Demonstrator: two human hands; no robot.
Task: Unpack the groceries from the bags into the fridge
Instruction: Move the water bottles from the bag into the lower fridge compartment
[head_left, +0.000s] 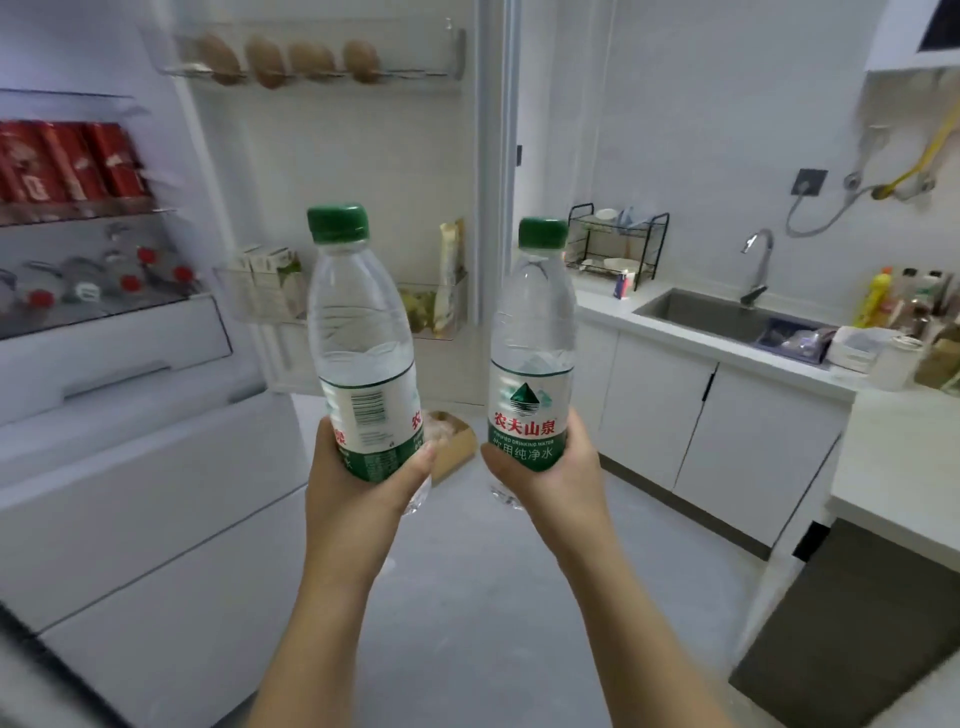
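**Fridge shelves, door racks, worktop**

At ten o'clock I see a fridge shelf (78, 214) carrying red cans (67, 161). The glass shelf (104, 318) below it holds red-capped bottles (130, 283) lying down. At twelve, the top door rack (457, 52) holds four eggs (311, 60), and a lower door rack (234, 306) holds cartons (275, 270). At two, the worktop (597, 304) bears a black dish rack (615, 244) beside the sink (701, 312).

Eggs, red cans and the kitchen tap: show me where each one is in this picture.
eggs (266, 61): head view, on the shell of the second egg from the left.
red cans (70, 161): head view, on the side of a middle can.
tap (762, 265): head view, on its upright neck.
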